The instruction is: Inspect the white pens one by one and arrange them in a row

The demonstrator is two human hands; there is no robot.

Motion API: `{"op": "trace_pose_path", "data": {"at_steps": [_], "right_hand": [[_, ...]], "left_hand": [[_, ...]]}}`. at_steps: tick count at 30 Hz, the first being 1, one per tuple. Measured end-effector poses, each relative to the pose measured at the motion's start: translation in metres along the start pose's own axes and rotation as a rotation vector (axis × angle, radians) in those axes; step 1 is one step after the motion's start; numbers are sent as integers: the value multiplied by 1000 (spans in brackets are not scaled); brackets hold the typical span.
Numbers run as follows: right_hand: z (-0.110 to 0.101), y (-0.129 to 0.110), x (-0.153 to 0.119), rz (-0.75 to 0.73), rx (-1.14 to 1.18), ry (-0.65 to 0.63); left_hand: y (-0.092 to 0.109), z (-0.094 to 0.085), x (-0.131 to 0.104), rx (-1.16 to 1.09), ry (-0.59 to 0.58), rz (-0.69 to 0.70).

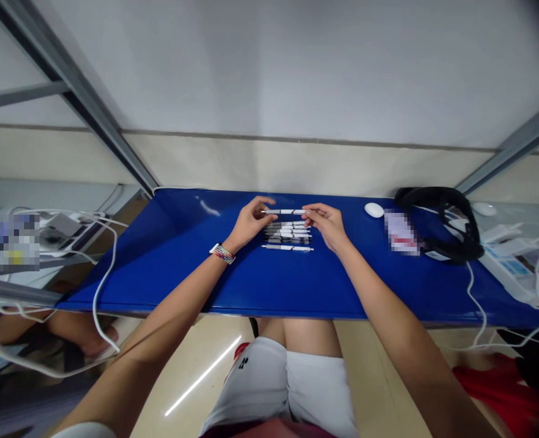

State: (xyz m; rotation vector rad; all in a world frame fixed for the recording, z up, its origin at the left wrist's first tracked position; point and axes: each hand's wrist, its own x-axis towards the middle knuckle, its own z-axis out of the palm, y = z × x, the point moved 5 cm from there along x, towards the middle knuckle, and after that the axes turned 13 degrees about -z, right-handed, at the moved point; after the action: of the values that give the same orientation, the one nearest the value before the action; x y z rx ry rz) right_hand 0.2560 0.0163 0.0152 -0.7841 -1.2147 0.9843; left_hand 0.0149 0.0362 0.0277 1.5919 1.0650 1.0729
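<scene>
A white-and-dark pen (288,212) lies crosswise between my two hands at the far side of a row of pens. My right hand (325,222) pinches its right end between thumb and fingers. Curled round the left end is my left hand (251,220), its thumb against the pen and its index finger lifted a little. Just nearer to me, several similar pens (288,233) lie side by side, close together and roughly parallel. One more pen (288,247) sits slightly apart at the near end of the row.
The pens lie on a blue table (292,286). To the right are a white computer mouse (374,210), a blurred-out packet (401,232) and a black headband-like device (472,234) with a cable. White cables (107,286) hang at the left edge. Metal frame posts (109,134) flank the table.
</scene>
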Motion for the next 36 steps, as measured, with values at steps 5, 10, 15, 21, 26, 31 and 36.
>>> {"op": "trace_pose_path", "data": {"at_steps": [5,10,15,21,26,31,36], "right_hand": [[0,0,0,13,14,11],[0,1,1,32,30,31],[-1,-1,1,49,21,58],[-1,0,1,62,24,69],[-3,3,1,59,7,61],[-7,3,3,38,2,58],[-14,6,5,94,61,133]], "left_hand": [[-2,-1,2,-43,-4,-38],[-1,-3,1,108,27,-18],[0,-4,0,123,38,53],[-4,-3,2,128,17,-3],[-5,-4,3,75,15,-17],[-13,-12,8,40,75,-65],[-18,-17,12,-72,96,-49]]}}
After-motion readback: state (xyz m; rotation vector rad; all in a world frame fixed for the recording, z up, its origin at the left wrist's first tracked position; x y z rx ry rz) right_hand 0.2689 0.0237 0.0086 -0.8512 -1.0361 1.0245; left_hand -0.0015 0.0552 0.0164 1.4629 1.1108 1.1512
